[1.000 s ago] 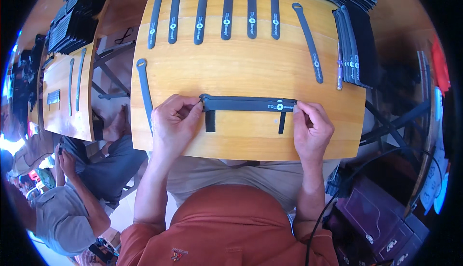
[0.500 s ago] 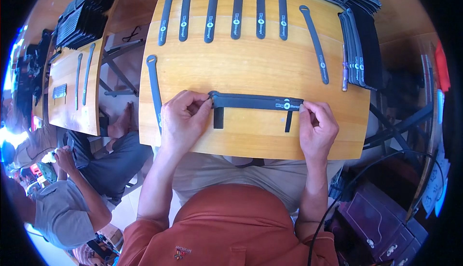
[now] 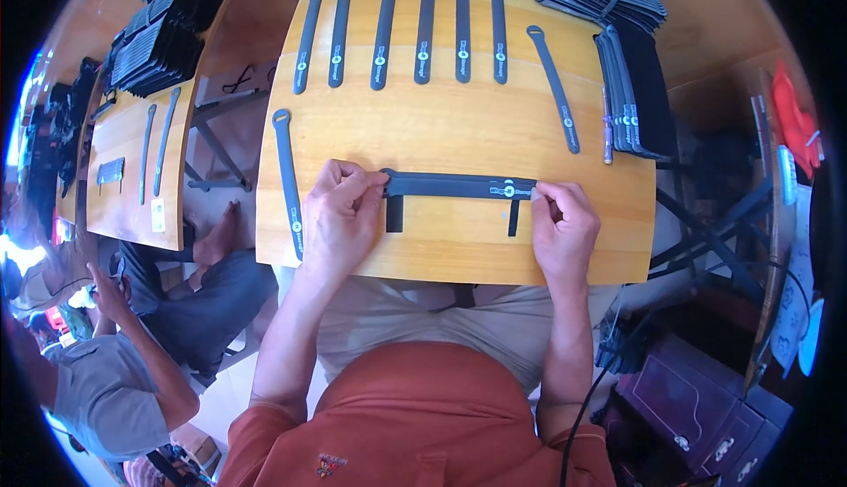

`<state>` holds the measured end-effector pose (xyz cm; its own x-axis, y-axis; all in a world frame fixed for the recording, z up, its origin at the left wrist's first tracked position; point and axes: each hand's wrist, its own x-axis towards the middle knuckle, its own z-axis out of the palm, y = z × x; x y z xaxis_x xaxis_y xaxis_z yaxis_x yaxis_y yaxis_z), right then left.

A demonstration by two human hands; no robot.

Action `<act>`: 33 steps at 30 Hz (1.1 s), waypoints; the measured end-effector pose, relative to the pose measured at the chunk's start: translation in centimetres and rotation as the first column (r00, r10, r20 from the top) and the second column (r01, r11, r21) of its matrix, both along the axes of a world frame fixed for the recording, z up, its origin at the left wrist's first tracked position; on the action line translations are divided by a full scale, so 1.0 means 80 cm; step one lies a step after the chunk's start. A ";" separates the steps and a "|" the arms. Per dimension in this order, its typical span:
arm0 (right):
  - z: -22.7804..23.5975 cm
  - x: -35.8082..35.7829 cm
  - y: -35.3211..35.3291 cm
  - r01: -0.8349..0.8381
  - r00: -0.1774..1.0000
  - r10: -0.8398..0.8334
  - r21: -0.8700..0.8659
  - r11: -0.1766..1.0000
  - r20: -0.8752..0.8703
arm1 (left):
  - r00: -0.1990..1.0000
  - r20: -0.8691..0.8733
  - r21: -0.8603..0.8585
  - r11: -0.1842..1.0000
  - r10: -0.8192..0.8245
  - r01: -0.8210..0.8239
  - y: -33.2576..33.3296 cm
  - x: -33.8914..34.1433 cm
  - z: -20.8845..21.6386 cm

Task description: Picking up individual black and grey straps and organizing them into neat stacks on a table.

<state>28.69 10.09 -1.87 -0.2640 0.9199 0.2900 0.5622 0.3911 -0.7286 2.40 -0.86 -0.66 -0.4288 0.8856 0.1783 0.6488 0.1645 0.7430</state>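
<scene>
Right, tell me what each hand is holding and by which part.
A dark strap, seemingly layered, held at its two ends: the left hand pinches its left end, the right hand its right end.

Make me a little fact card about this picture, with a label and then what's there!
Left hand: pinches the left end of a long, flat, dark grey strap
Right hand: pinches that strap's right end
Below it: two short black strips, the wider one at left
Far row: six dark grey straps with slotted, rounded ends
Slanting: one dark grey strap at left, another at right
Surface: yellowish wooden table
</scene>
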 end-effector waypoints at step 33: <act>0.003 0.001 -0.047 -0.300 0.814 0.225 0.056 0.952 0.536 | 0.947 -0.319 -0.128 0.988 0.047 -0.092 0.000 0.019 -0.001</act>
<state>28.79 6.34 -1.59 -0.6355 0.7565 0.1543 0.7027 0.6495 -0.2904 3.93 -0.83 -0.72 -0.4320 0.8814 0.1910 0.8287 0.3045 0.4696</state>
